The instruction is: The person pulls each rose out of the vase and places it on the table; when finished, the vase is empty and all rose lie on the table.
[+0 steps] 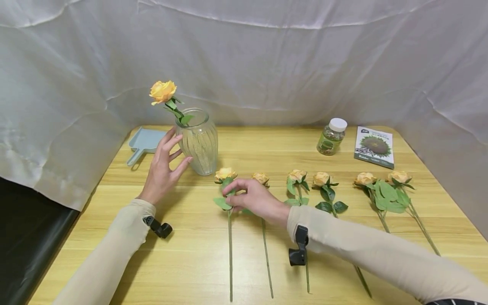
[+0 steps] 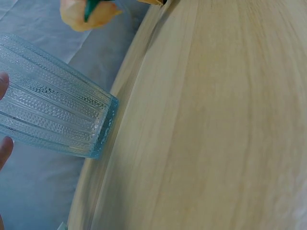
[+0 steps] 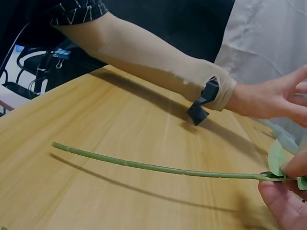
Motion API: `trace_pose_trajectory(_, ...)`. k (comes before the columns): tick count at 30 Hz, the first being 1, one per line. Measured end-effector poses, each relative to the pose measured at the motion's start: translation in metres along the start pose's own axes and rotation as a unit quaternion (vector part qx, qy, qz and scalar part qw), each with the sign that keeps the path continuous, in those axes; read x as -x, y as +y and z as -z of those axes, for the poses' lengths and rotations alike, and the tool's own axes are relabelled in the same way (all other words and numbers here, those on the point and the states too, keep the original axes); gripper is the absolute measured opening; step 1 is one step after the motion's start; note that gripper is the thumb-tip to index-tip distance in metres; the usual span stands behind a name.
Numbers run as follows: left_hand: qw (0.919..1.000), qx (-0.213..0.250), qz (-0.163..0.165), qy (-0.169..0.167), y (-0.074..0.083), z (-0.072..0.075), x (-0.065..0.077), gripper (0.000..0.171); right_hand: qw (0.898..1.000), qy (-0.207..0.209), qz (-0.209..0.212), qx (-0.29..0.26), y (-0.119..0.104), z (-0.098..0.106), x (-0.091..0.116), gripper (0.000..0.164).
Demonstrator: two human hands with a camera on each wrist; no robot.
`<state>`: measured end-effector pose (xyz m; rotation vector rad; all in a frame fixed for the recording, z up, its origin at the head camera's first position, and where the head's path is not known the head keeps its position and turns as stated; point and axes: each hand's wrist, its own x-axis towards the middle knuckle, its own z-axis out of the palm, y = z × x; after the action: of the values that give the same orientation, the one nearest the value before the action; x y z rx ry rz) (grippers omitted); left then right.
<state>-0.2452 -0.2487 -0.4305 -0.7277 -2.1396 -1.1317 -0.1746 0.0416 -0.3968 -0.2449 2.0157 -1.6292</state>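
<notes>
A clear ribbed glass vase [image 1: 200, 146] stands at the left back, holding one yellow rose [image 1: 163, 92] that leans left. Beside the vase, my left hand [image 1: 162, 169] has its fingers spread, the fingertips at its left side; in the left wrist view they show only at the frame's edge, near the glass vase [image 2: 53, 100]. My right hand [image 1: 257, 199] pinches a yellow rose [image 1: 225, 173] just below its bloom, by the leaves. In the right wrist view the rose's green stem [image 3: 153, 167] runs between thumb and finger, its shadow apart from it on the table.
Several more yellow roses lie in a row to the right, among them one rose [image 1: 296, 176] under the right forearm. A blue dustpan [image 1: 148, 140] lies behind the left hand. At the back right are a white-capped jar [image 1: 331, 137] and a sunflower packet [image 1: 374, 146].
</notes>
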Motion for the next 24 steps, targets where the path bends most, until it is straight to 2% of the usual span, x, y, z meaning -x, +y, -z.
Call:
trace_pose_trajectory(11,1.0000,-0.003,0.006,-0.003,0.001,0.000,0.001,0.071,1.000,0.009,-0.014,0.009,0.014,-0.007,-0.006,0.026)
trace_pose_trajectory(24,1.0000,-0.003,0.008,-0.004,0.001,0.000,0.001,0.071,0.999,0.013,-0.018,0.029,0.014,-0.010,-0.004,0.016)
